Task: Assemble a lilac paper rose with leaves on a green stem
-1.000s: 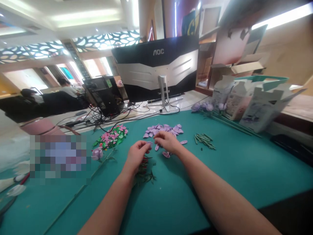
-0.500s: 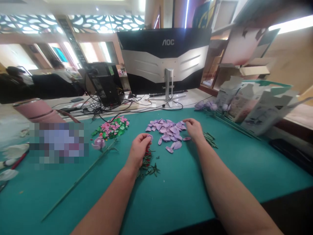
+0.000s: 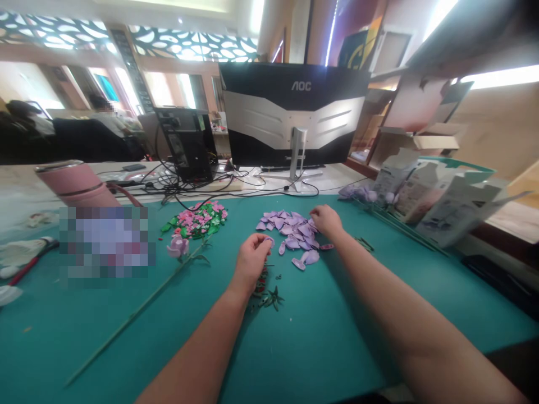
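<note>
Between the thumb and fingers of my left hand (image 3: 251,262) is a lilac petal (image 3: 269,241), held above the mat. My right hand (image 3: 328,222) reaches to the right edge of a pile of lilac petals (image 3: 290,227), fingertips pinched together; whatever is in them is too small to make out. A few loose petals (image 3: 305,259) lie in front of the pile. Under and beside my left hand are dark green and red small parts (image 3: 261,283), partly hidden, and a green star-shaped leaf piece (image 3: 274,298). Short green stems (image 3: 364,243) show behind my right forearm.
A lilac flower on a long stem (image 3: 138,311) lies left on the green mat (image 3: 320,336). Pink and green flower pieces (image 3: 202,219) sit behind it. Around the mat are a pink tumbler (image 3: 78,182), a monitor (image 3: 295,112), cables, opened boxes (image 3: 442,196) and more lilac flowers (image 3: 366,194).
My right hand has shifted left, onto the petal pile's right edge. My left hand keeps its petal in about the same place. The whole view has shifted slightly.
</note>
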Demonstrator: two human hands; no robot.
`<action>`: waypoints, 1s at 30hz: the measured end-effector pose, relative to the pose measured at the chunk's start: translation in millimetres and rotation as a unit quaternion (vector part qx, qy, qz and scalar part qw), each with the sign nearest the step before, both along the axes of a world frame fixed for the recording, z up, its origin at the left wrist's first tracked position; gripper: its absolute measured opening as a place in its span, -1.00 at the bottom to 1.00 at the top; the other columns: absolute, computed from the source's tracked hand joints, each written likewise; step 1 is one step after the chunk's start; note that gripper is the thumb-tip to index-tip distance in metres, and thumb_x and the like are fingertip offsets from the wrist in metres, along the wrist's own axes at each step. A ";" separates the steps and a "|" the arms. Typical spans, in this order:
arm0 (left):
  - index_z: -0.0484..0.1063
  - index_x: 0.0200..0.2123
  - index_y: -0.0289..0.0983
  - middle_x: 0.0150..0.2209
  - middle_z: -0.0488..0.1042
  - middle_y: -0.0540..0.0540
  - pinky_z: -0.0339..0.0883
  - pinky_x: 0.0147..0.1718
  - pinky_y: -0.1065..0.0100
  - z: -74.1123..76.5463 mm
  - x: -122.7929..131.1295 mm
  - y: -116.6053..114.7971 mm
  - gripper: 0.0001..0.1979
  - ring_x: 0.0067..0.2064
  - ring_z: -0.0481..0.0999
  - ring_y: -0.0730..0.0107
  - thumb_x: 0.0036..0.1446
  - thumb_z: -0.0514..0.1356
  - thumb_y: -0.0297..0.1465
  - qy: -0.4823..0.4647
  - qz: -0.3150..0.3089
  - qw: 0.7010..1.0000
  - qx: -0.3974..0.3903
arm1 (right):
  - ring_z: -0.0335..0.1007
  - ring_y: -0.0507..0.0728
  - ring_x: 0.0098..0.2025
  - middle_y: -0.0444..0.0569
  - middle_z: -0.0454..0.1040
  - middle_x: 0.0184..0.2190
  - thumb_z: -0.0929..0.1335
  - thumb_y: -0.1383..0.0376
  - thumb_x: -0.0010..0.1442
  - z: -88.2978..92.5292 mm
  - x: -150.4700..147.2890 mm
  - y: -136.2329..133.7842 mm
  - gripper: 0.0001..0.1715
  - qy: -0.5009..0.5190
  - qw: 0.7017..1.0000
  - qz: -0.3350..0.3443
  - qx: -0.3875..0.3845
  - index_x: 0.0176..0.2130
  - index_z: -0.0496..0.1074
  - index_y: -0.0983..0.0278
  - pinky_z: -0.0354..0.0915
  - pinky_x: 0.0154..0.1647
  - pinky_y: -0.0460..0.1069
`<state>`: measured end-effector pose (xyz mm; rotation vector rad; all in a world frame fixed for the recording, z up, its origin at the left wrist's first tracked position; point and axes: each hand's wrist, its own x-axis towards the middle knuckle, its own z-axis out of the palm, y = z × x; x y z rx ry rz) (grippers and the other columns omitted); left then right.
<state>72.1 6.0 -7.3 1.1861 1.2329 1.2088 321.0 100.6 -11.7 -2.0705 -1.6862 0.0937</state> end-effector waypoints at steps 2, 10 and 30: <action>0.44 -0.34 -0.28 -0.56 0.36 0.07 0.09 -0.56 0.49 -0.3 -0.7 0.5 -0.76 -0.55 0.26 0.54 -0.05 0.24 -0.25 0.003 0.001 1.000 -0.003 | 0.42 0.18 0.00 0.09 0.50 -0.04 0.31 0.33 0.24 -0.9 -2.4 10.4 -0.76 -0.043 0.999 0.006 -0.028 -0.17 0.57 0.23 0.29 -0.03 0.01; 0.44 -0.35 -0.28 -0.57 0.37 0.07 0.11 -0.56 0.48 -3.5 -3.5 4.6 -0.79 -0.56 0.26 0.54 -0.03 0.22 -0.26 -0.003 0.010 1.000 -0.012 | 0.41 0.18 0.02 0.06 0.43 0.05 0.35 0.17 0.31 -16.1 -9.8 32.6 -0.66 -0.137 0.986 0.019 -0.093 0.02 0.43 0.29 0.38 0.03 0.19; 0.43 -0.33 -0.30 -0.54 0.40 0.05 0.12 -0.58 0.50 0.6 -3.9 1.1 -0.79 -0.56 0.27 0.56 0.01 0.22 -0.27 -0.024 0.003 1.000 -0.007 | 0.48 0.24 -0.06 0.10 0.54 -0.23 0.31 0.18 0.18 1.8 -18.1 7.6 -0.78 0.362 0.927 -0.012 0.102 -0.29 0.40 0.29 0.41 -0.13 0.09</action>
